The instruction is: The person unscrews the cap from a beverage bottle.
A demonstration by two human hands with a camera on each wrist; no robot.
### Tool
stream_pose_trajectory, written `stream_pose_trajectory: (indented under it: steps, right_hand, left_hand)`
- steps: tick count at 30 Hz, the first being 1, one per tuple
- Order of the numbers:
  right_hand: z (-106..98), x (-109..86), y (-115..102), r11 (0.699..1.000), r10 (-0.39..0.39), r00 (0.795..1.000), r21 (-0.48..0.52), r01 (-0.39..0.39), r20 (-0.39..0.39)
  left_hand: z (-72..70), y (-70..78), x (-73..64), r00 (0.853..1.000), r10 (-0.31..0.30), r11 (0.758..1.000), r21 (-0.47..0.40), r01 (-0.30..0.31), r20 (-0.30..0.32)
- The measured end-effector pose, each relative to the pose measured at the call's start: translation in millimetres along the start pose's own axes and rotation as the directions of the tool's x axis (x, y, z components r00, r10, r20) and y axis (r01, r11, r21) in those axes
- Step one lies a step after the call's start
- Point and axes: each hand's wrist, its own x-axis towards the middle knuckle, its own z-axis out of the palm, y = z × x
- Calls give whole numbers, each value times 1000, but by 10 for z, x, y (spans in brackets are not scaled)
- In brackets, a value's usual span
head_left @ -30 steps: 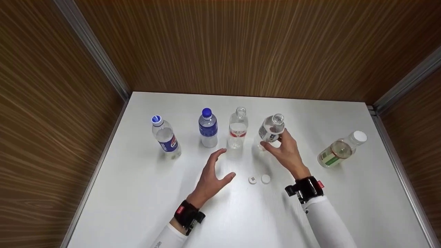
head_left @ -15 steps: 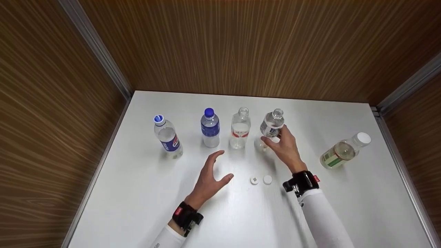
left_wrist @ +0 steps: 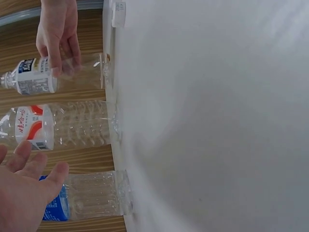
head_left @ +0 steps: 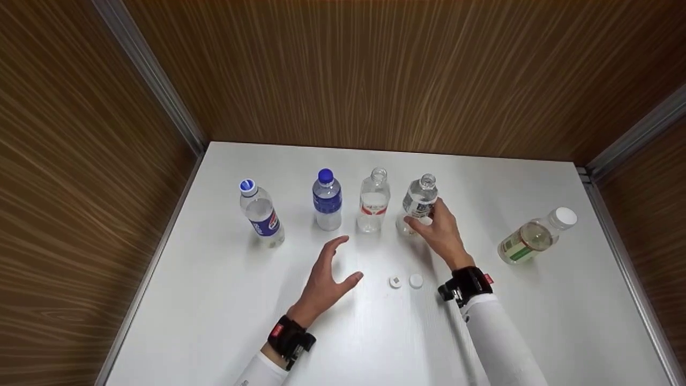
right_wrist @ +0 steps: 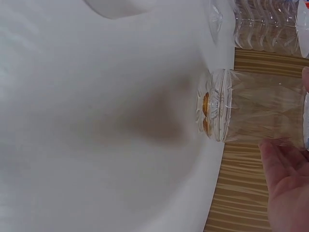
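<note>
- Here's the left sleeve (head_left: 260, 372), white and running to the wrist, a small grey marking (head_left: 245, 383) on it, too small to read!
- Across to the right sleeve (head_left: 504, 340): white again, a plain long stretch of it!
- And on the left wrist, a broad black band (head_left: 286, 338), red tag (head_left: 277, 329) blazing, chunky black module (head_left: 307, 341) jutting out!
- The right matches: black strap (head_left: 471, 287), red tab (head_left: 489, 279), dark camera-like block (head_left: 445, 292), silvery piece (head_left: 458, 296) beside it!
- Left hand (head_left: 321, 284) and right hand (head_left: 444, 236), both bare!

Bottles (head_left: 419, 196) on table (head_left: 214, 300), caps (head_left: 416, 281) before them
</note>
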Motion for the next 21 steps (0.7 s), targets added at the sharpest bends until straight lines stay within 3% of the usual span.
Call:
stream_pose_trajectory:
  steps: [15,21]
  right_hand:
    - [26,31,51,1000,31,999,-3,-31,10]
    - [-40,-54,69,1000,10,1000,10,-10,0]
  left_hand:
    - [5,-28,26,1000,-6,1000,-11,6,4]
    - [9,-30,49,1000,-4,1000,-14,4,11]
